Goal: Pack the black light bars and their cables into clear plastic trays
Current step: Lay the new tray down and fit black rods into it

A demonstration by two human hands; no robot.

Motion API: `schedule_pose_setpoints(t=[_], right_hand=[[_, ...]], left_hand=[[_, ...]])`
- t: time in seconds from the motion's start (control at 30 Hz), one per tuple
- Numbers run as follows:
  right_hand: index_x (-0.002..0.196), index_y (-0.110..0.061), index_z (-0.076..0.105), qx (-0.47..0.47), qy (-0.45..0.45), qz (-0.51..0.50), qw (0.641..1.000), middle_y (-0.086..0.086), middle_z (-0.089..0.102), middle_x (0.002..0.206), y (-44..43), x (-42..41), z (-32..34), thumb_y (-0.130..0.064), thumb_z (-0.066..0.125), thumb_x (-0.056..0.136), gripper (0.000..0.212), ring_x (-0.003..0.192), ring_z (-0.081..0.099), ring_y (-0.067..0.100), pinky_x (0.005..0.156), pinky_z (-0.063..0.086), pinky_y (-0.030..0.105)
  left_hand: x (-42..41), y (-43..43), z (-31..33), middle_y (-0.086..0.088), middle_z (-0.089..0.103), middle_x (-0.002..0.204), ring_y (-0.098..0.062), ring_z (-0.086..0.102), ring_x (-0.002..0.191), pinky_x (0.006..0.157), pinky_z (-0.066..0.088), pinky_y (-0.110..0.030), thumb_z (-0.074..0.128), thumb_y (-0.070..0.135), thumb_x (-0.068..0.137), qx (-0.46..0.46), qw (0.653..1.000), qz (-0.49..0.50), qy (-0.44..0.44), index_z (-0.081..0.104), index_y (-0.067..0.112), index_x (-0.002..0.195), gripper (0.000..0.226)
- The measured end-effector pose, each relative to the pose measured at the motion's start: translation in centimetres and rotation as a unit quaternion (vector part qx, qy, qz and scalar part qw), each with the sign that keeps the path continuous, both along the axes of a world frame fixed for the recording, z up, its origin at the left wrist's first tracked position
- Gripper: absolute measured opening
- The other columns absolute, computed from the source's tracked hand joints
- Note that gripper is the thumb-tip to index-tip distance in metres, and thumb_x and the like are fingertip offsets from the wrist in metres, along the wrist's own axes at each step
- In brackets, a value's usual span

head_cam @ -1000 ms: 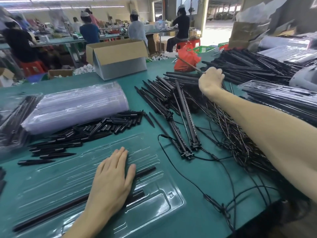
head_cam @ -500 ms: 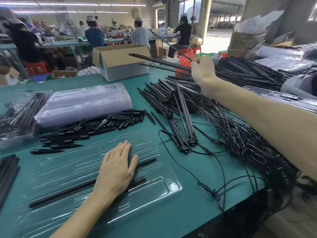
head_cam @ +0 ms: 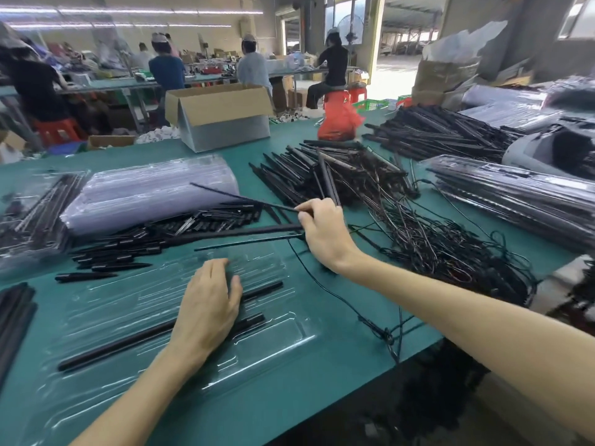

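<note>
Near edge of the teal-green bench (head_cam: 289, 391): the clear moulded plastic tray (head_cam: 283, 336) lies lengthwise along this edge. Your left hand (head_cam: 209, 304) rests on it with loosely bent fingers that hold nothing, covering the middle of the two long black light bars (head_cam: 128, 348) already seated in its grooves. These run from near-left to far-right.

Just beyond the tray's far edge, your right hand (head_cam: 325, 236) has its fingers curled round one end of a bunch of slim black light bars (head_cam: 231, 234). You hold at least three, and they fan out.

- Direction from the grip: all the held bars point left from your right hand, over the far side of the tray and clear of it.
- Long axis: they lie close to the line of the grooves but are splayed, so judge that they need gathering parallel before lowering.
- Nearer hand: the left is on the tray, and the right carries the load.

The held bars are matt black, straight and rigid. A thin black cable (head_cam: 325, 292) trails from them toward the bench's near edge.

Further back, toward the far edge, lie the heap of loose black bars (head_cam: 299, 175) and the tangle of black cables (head_cam: 444, 246).
</note>
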State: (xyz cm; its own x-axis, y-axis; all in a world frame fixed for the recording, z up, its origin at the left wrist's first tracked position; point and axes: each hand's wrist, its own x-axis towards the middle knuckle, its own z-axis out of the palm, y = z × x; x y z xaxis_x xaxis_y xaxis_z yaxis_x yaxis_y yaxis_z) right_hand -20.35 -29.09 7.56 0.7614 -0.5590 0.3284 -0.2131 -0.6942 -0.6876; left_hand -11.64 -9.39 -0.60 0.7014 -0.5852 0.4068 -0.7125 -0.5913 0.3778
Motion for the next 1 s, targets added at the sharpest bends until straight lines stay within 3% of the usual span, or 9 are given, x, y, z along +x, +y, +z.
schedule_pose_setpoints(t=[0.27,0.33,0.4,0.47,0.57,0.73,0.87,1.0], right_hand=[[0.116,-0.01,0.06,0.132,-0.075,-0.063,0.986,0.016,0.056,0.127,-5.1,4.2,2.6,-0.016,0.042,0.105,0.022,0.118,0.052,0.035,0.101,0.045,0.044],[0.103,-0.011,0.062,0.172,-0.084,-0.095,0.977,0.01,0.056,0.125,-7.2,6.0,3.1,-0.015,0.042,0.105,0.021,0.115,0.051,0.032,0.102,0.043,0.042],[0.09,-0.013,0.055,0.224,-0.109,-0.132,0.959,0.005,0.049,0.115,-9.1,7.7,3.5,-0.011,0.04,0.104,0.021,0.103,0.044,0.027,0.091,0.039,0.034],[0.099,-0.007,0.056,0.247,-0.118,-0.181,0.945,0.009,0.048,0.118,-10.9,9.2,3.8,-0.006,0.038,0.102,0.018,0.106,0.044,0.028,0.087,0.036,0.036],[0.126,0.005,0.056,0.263,-0.112,-0.239,0.928,0.02,0.045,0.143,-13.6,10.6,4.0,-0.006,0.037,0.103,0.032,0.129,0.044,0.037,0.104,0.037,0.04],[0.128,-0.001,0.056,0.22,-0.091,-0.272,0.932,0.019,0.039,0.145,-17.1,12.9,2.6,-0.008,0.035,0.105,0.032,0.131,0.038,0.036,0.101,0.035,0.038],[0.102,0.001,0.066,0.104,-0.014,-0.208,0.972,0.023,0.058,0.128,-18.3,13.5,1.1,-0.026,0.036,0.106,0.04,0.118,0.053,0.04,0.098,0.04,0.043],[0.104,-0.007,0.076,0.053,-0.05,-0.219,0.973,0.02,0.068,0.118,-20.1,13.0,1.7,-0.034,0.036,0.106,0.049,0.117,0.057,0.035,0.102,0.043,0.039]], left_hand=[[-0.4,-0.1,0.2,-0.007,0.062,0.12,-0.022,0.057,0.111,0.099,0.047,-0.037,0.053,0.021,0.101,0.001,1.0,0.0,0.002,0.055,0.006,0.126,0.03],[-0.5,-0.2,0.1,-0.005,0.062,0.117,-0.021,0.057,0.108,0.098,0.047,-0.036,0.054,0.02,0.1,0.0,1.0,0.0,-0.001,0.055,0.007,0.125,0.028],[-0.6,-0.1,0.1,-0.002,0.061,0.112,-0.02,0.057,0.104,0.093,0.048,-0.036,0.055,0.018,0.099,-0.007,1.0,-0.003,-0.005,0.055,0.009,0.122,0.024],[-0.7,-0.2,0.1,0.002,0.058,0.106,-0.017,0.055,0.097,0.088,0.048,-0.033,0.057,0.016,0.098,-0.01,1.0,-0.004,-0.007,0.054,0.013,0.118,0.021],[-0.6,-0.4,0.0,0.007,0.056,0.101,-0.012,0.052,0.089,0.082,0.044,-0.029,0.062,0.014,0.094,-0.01,1.0,-0.006,-0.005,0.055,0.016,0.112,0.019],[-0.1,-0.9,-0.2,0.004,0.058,0.107,-0.016,0.056,0.096,0.086,0.048,-0.032,0.066,0.012,0.091,0.011,1.0,0.005,0.0,0.06,0.012,0.114,0.024],[0.4,-1.0,-0.6,-0.003,0.062,0.108,-0.024,0.063,0.096,0.084,0.054,-0.041,0.072,0.006,0.085,0.032,0.999,0.01,-0.012,0.063,0.006,0.112,0.029],[0.6,-1.2,-0.9,-0.003,0.062,0.109,-0.024,0.062,0.096,0.084,0.054,-0.041,0.072,0.006,0.084,0.03,0.999,0.009,-0.02,0.063,0.006,0.111,0.028]])
